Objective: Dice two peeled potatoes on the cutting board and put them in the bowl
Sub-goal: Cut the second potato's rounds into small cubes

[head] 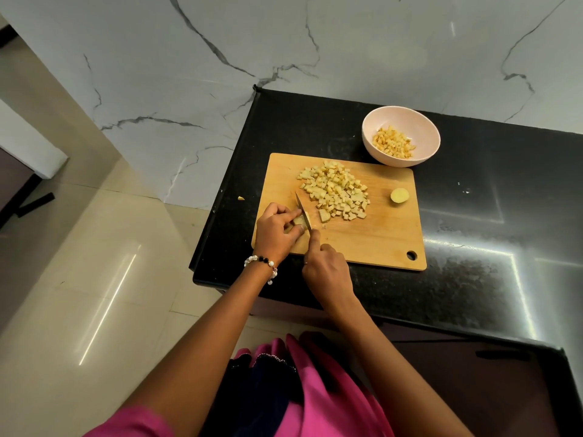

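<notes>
Head view: left hand [277,230] curled over potato piece [299,221] at near-left of cutting board [385,238], fingertips pinching it; right hand [328,272] wrapped round knife [303,212], forefinger along spine, blade against the piece. Diced heap [336,190] mid-board; end stub [399,195] apart at right; some dice in bowl [400,135] beyond. Probably firm, wet, slippery, light; best gripped from above, fingertips tucked clear of blade.

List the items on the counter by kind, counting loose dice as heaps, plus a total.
Cutting board: 1
Bowl: 1
Knife: 1
Uncut potato pieces: 2 (held piece, end piece)
Dice heaps: 2 (board heap, bowl heap)
Stray bit: 1
Total: 8
</notes>
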### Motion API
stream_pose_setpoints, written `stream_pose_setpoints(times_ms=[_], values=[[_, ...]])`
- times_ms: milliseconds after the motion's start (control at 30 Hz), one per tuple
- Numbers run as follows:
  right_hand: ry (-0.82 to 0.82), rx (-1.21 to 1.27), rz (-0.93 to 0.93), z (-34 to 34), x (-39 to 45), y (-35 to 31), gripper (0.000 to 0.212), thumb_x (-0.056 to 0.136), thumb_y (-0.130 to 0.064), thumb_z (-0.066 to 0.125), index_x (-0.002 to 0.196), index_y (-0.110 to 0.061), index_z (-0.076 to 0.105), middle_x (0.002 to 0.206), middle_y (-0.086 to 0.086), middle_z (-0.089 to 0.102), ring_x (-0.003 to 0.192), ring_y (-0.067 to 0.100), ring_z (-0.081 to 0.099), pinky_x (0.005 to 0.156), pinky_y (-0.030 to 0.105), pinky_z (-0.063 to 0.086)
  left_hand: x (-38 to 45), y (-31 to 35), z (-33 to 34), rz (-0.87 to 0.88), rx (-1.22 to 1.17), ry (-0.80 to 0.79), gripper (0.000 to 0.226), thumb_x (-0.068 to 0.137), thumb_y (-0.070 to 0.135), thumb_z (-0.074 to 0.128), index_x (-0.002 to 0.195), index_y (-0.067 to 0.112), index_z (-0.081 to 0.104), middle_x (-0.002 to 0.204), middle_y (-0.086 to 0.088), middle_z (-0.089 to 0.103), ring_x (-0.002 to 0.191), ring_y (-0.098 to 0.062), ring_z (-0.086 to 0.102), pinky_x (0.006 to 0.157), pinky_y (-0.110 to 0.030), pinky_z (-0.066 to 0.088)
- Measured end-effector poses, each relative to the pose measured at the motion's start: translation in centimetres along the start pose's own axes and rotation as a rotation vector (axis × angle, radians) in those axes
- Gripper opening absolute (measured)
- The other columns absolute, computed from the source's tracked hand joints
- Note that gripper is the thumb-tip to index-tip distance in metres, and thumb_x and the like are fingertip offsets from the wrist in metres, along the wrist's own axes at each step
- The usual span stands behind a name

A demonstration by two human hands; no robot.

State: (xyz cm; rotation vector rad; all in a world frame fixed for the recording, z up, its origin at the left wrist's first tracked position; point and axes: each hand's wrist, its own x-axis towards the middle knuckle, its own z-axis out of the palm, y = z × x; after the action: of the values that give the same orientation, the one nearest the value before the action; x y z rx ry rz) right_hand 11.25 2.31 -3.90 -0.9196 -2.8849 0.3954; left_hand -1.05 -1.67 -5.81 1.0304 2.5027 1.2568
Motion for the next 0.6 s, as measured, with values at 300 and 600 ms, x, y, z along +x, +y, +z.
stream_pose_setpoints(times_ms=[300, 600], values=[[0.018, -0.105, 0.012, 0.7, -3.9, 1.8, 0.065, 0.054, 0.001, 0.083, 0.115, 0.007, 0.062, 0.056, 0.012, 0.057, 0.029, 0.028, 0.045, 0.036, 0.025, 0.017, -0.2, 0.2, 0.0, -0.012, 0.002, 0.002, 0.041, 0.077, 0.016, 0.076, 0.116, 0.010, 0.066, 0.095, 0.000, 0.050, 0.077, -0.009, 0.048, 0.067, -0.001, 0.038], [0.075, 0.082, 0.000, -0.4, -0.7, 3.2, 0.049, 0.093, -0.009, 0.048, 0.140, 0.004, 0.039, 0.077, 0.024, 0.061, 0.060, 0.040, 0.056, 0.051, 0.034, 0.029, -0.2, 0.0, -0.5, 0.001, -0.016, -0.021, 0.044, 0.074, 0.016, 0.078, 0.117, 0.017, 0.068, 0.096, 0.000, 0.050, 0.077, -0.009, 0.050, 0.075, -0.010, 0.044]])
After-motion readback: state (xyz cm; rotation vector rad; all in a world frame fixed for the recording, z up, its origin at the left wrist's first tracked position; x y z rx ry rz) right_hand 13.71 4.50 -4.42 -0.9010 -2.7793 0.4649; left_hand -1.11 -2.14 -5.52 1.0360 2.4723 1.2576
